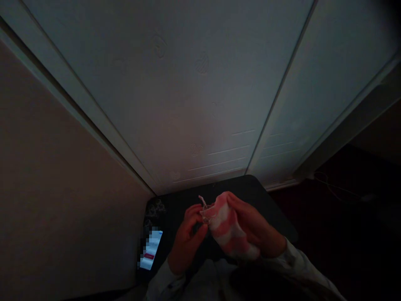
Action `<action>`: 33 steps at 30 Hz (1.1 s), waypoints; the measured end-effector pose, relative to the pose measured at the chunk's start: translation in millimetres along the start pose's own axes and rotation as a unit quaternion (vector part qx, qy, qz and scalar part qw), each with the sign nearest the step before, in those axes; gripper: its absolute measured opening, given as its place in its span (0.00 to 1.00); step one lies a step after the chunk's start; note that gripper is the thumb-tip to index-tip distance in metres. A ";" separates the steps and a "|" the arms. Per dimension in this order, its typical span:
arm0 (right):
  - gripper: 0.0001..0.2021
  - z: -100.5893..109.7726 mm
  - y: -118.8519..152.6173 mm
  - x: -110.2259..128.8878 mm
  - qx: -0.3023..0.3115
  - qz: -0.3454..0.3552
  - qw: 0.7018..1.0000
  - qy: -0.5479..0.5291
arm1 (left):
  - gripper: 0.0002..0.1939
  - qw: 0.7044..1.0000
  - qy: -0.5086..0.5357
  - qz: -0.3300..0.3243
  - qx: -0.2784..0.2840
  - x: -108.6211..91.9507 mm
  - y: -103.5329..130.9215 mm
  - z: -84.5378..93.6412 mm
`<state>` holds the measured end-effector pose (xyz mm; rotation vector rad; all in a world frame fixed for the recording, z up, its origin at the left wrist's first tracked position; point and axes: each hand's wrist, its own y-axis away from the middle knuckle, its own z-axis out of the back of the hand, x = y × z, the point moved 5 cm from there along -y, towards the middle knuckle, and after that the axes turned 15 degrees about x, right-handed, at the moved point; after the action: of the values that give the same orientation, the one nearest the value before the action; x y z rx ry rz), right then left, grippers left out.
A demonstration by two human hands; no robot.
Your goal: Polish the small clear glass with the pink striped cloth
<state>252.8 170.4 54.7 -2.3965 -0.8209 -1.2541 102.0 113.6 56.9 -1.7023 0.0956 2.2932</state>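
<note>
Between my hands is a pink-and-white striped cloth item point(228, 228), shaped like a sock. My right hand point(255, 223) grips its right side, with the thumb near the upper end. At the left end of the cloth, a thin, pale, loop-shaped piece point(205, 211) sticks out; it is too dim to name exactly. My left hand point(189, 232) has its fingers curled around that end, the thumb and fingertips touching the loop piece and the cloth edge.
Beneath my hands is a dark flat surface point(260, 194). A lit phone point(151, 251) lies on it at left, below several small clear loop-shaped pieces point(156, 207). White panels point(188, 92) stand ahead, a wall point(62, 188) on the left. A pale cable point(336, 186) lies at right.
</note>
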 end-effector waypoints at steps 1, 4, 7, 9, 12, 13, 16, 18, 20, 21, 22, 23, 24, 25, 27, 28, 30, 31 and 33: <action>0.13 -1.4 0.7 -3.3 0.000 -0.016 0.999 -0.040 | 0.11 1.000 0.003 0.006 0.002 -0.4 -0.8 -1.3; 0.12 -4.3 2.6 -10.7 -0.005 -0.041 0.991 -0.126 | 0.10 0.999 -0.005 0.030 -0.013 -0.8 -2.5 -4.1; 0.12 -8.5 2.2 -15.2 0.013 -0.051 0.988 -0.145 | 0.09 0.997 -0.014 0.055 -0.045 0.4 -3.3 -4.5; 0.16 -12.1 1.2 -19.6 0.035 -0.066 0.988 -0.138 | 0.09 0.996 -0.021 0.061 -0.062 0.2 -3.7 -4.0; 0.16 -14.6 0.2 -26.8 0.032 -0.057 0.991 -0.113 | 0.09 0.996 -0.046 0.055 -0.061 -3.7 -4.5 -4.8; 0.14 -14.1 0.4 -29.1 0.015 -0.043 0.993 -0.105 | 0.09 0.995 -0.060 0.049 -0.057 -5.8 -4.8 -5.5; 0.11 -13.4 3.0 -36.3 -0.037 -0.011 0.996 -0.080 | 0.07 0.994 -0.101 0.031 -0.033 -12.3 -5.6 -9.4; 0.12 -14.9 4.3 -38.9 -0.042 0.002 0.998 -0.048 | 0.08 0.992 -0.121 0.029 -0.019 -15.0 -6.2 -12.2; 0.14 -16.1 4.8 -39.5 -0.030 0.012 0.999 -0.005 | 0.09 0.990 -0.137 0.035 -0.009 -16.2 -6.8 -14.5; 0.15 -16.1 4.7 -39.7 -0.023 0.016 0.999 0.015 | 0.10 0.988 -0.147 0.037 -0.005 -16.6 -7.2 -15.5; 0.15 -15.5 4.6 -39.7 -0.018 0.021 0.999 0.031 | 0.10 0.987 -0.156 0.037 0.004 -17.0 -7.7 -16.9; 0.16 -14.6 4.4 -39.7 -0.015 0.027 0.999 0.045 | 0.11 0.986 -0.165 0.036 0.014 -17.3 -8.2 -18.5; 0.16 -13.7 4.1 -40.1 -0.012 0.031 0.998 0.056 | 0.12 0.984 -0.171 0.033 0.023 -17.4 -8.5 -20.0; 0.16 -12.8 3.8 -40.6 -0.011 0.033 0.997 0.064 | 0.12 0.984 -0.175 0.031 0.028 -17.4 -8.8 -21.1; 0.17 -11.8 3.6 -41.7 -0.012 0.033 0.997 0.074 | 0.13 0.983 -0.179 0.033 0.030 -16.7 -8.9 -22.1; 0.17 -11.8 3.6 -42.1 -0.013 0.031 0.997 0.076 | 0.12 0.983 -0.181 0.035 0.025 -16.2 -8.7 -22.0; 0.18 -12.4 3.6 -42.3 -0.014 0.026 0.997 0.070 | 0.11 0.982 -0.185 0.043 0.017 -14.9 -8.4 -21.6; 0.18 -12.6 3.5 -42.4 -0.014 0.022 0.998 0.065 | 0.11 0.981 -0.187 0.045 0.015 -14.4 -8.2 -21.6; 0.18 -10.8 3.2 -42.4 -0.022 0.012 0.998 0.063 | 0.10 0.980 -0.191 0.045 0.015 -14.1 -8.0 -21.8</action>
<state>228.7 147.8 25.9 -2.3257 -0.7324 -1.4129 128.1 113.9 64.6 -1.2363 0.1275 2.6252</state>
